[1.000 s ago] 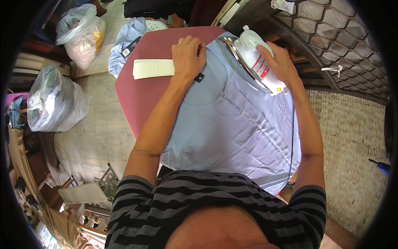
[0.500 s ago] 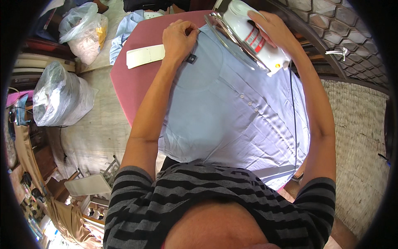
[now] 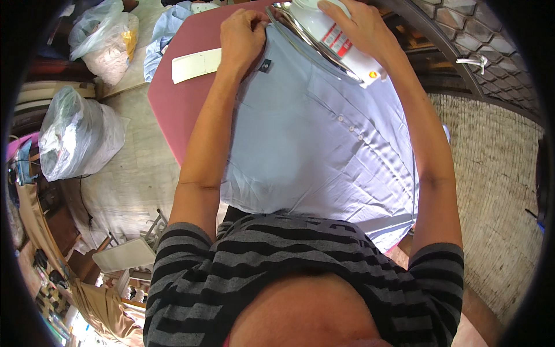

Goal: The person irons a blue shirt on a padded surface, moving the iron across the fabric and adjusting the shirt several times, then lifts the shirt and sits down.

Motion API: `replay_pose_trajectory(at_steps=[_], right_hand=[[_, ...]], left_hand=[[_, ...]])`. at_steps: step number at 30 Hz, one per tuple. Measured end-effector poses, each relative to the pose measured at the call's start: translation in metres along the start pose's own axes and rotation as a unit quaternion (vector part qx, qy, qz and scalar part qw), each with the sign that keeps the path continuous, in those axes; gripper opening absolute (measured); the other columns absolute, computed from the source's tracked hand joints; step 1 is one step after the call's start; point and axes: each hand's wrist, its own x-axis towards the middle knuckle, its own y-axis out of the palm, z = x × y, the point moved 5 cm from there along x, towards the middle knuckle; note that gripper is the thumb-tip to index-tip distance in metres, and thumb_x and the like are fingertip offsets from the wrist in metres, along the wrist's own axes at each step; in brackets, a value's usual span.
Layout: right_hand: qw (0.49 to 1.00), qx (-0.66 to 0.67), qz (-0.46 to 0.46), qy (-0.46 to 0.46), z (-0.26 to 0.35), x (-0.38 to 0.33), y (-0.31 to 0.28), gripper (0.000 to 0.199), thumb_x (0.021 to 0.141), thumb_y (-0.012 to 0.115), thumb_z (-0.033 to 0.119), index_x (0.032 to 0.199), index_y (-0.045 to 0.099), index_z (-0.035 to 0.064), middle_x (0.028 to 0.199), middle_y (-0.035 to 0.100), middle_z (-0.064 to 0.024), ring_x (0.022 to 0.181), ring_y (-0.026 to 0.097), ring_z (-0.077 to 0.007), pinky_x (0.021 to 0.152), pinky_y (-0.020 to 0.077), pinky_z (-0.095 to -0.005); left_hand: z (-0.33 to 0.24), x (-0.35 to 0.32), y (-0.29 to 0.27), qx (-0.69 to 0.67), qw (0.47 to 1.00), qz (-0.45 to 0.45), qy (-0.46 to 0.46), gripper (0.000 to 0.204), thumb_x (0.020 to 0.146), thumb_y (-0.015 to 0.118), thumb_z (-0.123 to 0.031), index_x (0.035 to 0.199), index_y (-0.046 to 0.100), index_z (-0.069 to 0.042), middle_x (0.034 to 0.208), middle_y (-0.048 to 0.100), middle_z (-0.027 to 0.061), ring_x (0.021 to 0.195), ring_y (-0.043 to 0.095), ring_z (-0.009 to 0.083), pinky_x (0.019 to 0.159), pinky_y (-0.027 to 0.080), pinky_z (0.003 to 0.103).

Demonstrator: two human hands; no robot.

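Note:
A light blue shirt (image 3: 306,144) with small white buttons and a dark neck label is spread over the pink ironing board (image 3: 173,113). My right hand (image 3: 364,32) is wrapped round the handle of a white clothes iron (image 3: 324,28), which has red markings and a glowing orange light. The iron is tilted up at the shirt's far end, its shiny soleplate turned leftward; I cannot tell whether its edge touches the cloth. Beside its tip, my left hand (image 3: 244,37) pinches the shirt's far edge with bent fingers. A pale card strip (image 3: 196,66) lies left of that wrist.
Filled clear plastic bags (image 3: 81,136) stand on the floor at the left, with blue cloth (image 3: 166,37) beyond the board. A folded metal-framed chair (image 3: 124,256) is at the lower left. A metal lattice gate (image 3: 457,29) rises at the far right.
The iron has moved left, closer to my left hand. My left hand keeps its pinch on the shirt edge. The whole view has shifted slightly.

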Motion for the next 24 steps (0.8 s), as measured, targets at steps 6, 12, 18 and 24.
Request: replay_pose_trajectory(at_steps=[6,12,18,24], right_hand=[[0.999,-0.022,0.012,0.03,-0.015,-0.018,0.0,0.051,0.095,0.053,0.043,0.091,0.064,-0.0065,0.086,0.063,-0.0302,0.084,0.064,-0.0452,0.072,0.0478,-0.0476],[1.0,-0.003,-0.016,-0.02,-0.017,0.007,0.002,0.053,0.095,0.053,0.044,0.091,0.064,-0.0072,0.084,0.064,-0.0307,0.082,0.065,-0.045,0.072,0.0484,-0.0481],[1.0,-0.003,0.01,-0.029,-0.009,0.005,0.012,0.053,0.095,0.053,0.044,0.094,0.065,-0.0074,0.086,0.064,-0.0317,0.086,0.066,-0.0444,0.074,0.0492,-0.0478],[0.998,0.02,0.01,-0.055,-0.012,-0.017,-0.001,0.05,0.095,0.052,0.042,0.091,0.066,-0.0064,0.083,0.065,-0.0305,0.079,0.069,-0.0406,0.069,0.0504,-0.0464]], left_hand=[[-0.04,-0.004,-0.031,0.075,0.984,0.088,0.136,0.013,0.09,0.064,-0.013,0.098,0.07,-0.005,0.094,0.071,0.013,0.085,0.067,0.0294,0.078,0.052,0.042],[-0.119,-0.098,0.014,-0.046,0.955,0.244,0.164,0.018,0.08,0.071,-0.011,0.096,0.069,-0.005,0.107,0.066,0.0106,0.103,0.061,0.0312,0.086,0.048,0.042],[-0.134,-0.164,0.034,0.043,0.972,0.171,0.155,0.038,0.08,0.074,-0.021,0.114,0.064,-0.01,0.128,0.055,0.0078,0.124,0.049,0.0293,0.099,0.037,0.05],[-0.148,-0.174,0.04,0.064,0.975,0.137,0.166,0.033,0.081,0.07,-0.015,0.113,0.063,-0.011,0.125,0.057,0.0053,0.124,0.049,0.029,0.098,0.035,0.05]])
